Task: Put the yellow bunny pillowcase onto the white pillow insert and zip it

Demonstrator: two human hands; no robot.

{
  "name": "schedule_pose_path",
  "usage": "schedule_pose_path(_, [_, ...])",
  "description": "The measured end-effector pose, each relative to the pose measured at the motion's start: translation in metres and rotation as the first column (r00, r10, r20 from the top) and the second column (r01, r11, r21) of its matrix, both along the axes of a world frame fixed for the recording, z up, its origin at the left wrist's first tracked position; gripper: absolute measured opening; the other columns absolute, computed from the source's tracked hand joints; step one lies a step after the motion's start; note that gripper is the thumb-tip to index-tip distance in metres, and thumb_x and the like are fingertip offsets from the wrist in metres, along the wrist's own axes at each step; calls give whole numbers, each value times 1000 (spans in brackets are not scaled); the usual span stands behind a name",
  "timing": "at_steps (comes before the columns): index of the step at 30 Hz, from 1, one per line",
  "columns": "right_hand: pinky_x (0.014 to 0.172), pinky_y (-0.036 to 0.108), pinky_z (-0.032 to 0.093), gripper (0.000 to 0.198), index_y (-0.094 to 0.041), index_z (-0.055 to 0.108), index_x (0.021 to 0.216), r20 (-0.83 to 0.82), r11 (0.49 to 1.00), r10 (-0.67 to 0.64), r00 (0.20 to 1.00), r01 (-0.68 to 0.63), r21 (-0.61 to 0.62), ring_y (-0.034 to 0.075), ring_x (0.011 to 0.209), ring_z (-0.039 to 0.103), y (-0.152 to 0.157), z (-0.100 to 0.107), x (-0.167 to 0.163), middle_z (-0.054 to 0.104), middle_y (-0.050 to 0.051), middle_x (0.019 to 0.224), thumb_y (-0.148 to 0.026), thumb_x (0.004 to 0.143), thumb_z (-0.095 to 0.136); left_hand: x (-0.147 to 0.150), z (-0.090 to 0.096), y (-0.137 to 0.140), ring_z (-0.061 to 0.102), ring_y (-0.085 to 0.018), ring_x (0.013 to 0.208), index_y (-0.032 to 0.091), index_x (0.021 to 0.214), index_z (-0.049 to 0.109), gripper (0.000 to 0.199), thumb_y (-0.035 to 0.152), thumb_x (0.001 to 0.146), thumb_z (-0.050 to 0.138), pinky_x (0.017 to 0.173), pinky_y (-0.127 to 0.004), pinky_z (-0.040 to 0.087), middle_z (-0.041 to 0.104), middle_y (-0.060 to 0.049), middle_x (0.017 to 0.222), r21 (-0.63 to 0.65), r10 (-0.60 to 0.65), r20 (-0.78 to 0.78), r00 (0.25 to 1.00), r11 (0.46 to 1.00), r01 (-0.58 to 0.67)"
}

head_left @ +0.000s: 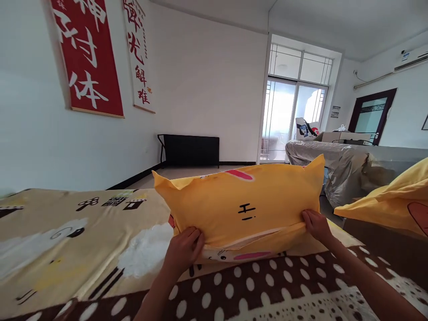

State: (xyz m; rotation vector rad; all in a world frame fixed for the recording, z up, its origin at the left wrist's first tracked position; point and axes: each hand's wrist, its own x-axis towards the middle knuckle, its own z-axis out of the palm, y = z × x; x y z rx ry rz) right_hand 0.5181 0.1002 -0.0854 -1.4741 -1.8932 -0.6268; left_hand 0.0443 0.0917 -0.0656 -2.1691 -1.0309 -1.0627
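A yellow pillow (214, 205) with "Hi" printed on it stands on its long side on the bed, its upper corners pointing up. My left hand (187, 246) grips the fabric near its lower left, fingers curled in. At the lower right, my right hand (317, 226) pinches the cloth in the same way. Between the two hands the near side folds, and part of a printed rabbit face shows below the fold. Under the pillow lies a bedsheet (110, 254) with sheep prints and a brown polka-dot border.
Another yellow pillow (397, 200) lies at the right edge. Beyond the bed are a plastic-covered piece of furniture (309, 154) with boxes on it, a low black panel (192, 150) by the wall, and a glass door (279, 120). Red and white scrolls hang on the left.
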Motion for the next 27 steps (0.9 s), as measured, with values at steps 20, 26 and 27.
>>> schedule_pose_path(20, [43, 23, 40, 31, -20, 46, 64, -736, 891, -67, 674, -291, -348, 12, 43, 54, -13, 18, 39, 58, -2, 53, -48, 76, 53, 7, -7, -5, 49, -15, 62, 21, 73, 48, 26, 40, 87, 40, 63, -27, 37, 51, 1, 68, -334, 34, 267, 963, 941, 59])
schedule_pose_path(26, [39, 21, 41, 22, -20, 42, 61, -724, 777, -212, 657, -336, -532, 14, 48, 61, -19, 25, 32, 62, 0, 56, -23, 67, 63, 11, -2, -16, 49, -16, 62, 22, 76, 49, 24, 42, 85, 41, 63, -30, 38, 53, 0, 69, -461, 137, 267, 954, 888, 1])
schedule_pose_path(27, [39, 21, 42, 21, -20, 43, 61, -727, 768, -223, 650, -341, -542, 15, 49, 62, -20, 25, 31, 62, 0, 56, -20, 65, 63, 10, -1, -17, 50, -16, 61, 22, 75, 50, 24, 42, 85, 41, 62, -30, 39, 54, 0, 68, -469, 150, 263, 953, 883, -10])
